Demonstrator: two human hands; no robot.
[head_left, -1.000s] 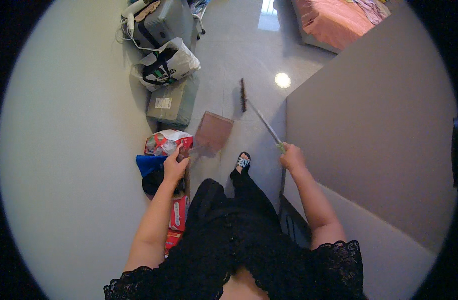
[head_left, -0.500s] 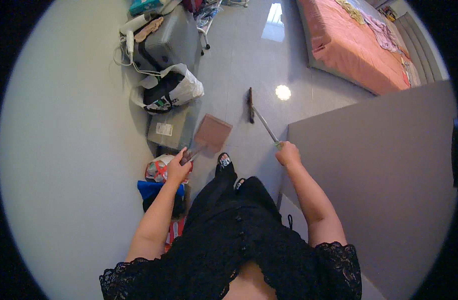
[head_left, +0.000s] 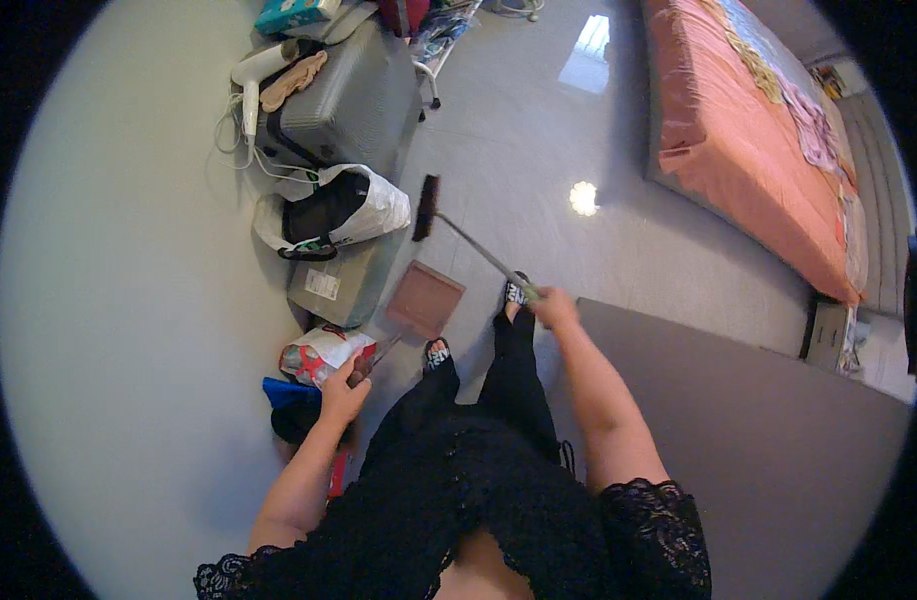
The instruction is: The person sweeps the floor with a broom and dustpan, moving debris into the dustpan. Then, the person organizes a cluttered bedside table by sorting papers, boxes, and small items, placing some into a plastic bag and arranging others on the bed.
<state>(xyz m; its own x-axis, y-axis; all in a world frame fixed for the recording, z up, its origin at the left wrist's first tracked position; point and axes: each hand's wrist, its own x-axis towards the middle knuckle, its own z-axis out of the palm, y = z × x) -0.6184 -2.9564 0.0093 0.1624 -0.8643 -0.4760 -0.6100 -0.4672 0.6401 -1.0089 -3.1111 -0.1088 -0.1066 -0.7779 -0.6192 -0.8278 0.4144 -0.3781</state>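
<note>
My left hand point(head_left: 345, 392) is closed round the handle of a reddish-brown dustpan point(head_left: 426, 298), whose flat pan is low by the floor in front of my left foot. In my right hand point(head_left: 555, 310) is the green end of a long-handled broom point(head_left: 428, 208). Its thin grey stick slants away to the left, and the dark bristle head lies beyond the pan, close to a white bag. A short stretch of floor separates broom head and dustpan. What lies under the bristles cannot be made out.
Along the left wall stand a grey suitcase point(head_left: 354, 95) with a hair dryer point(head_left: 262, 66) on top, a stuffed white bag point(head_left: 379, 205), a box point(head_left: 347, 282) and smaller bags. A grey partition point(head_left: 699, 420) rises at right, with a coral-covered bed point(head_left: 724, 165) beyond.
The broom head has swept left, from the middle of the floor toward the white bag. My right foot has stepped forward. The dustpan stays low, shifted slightly nearer to me.
</note>
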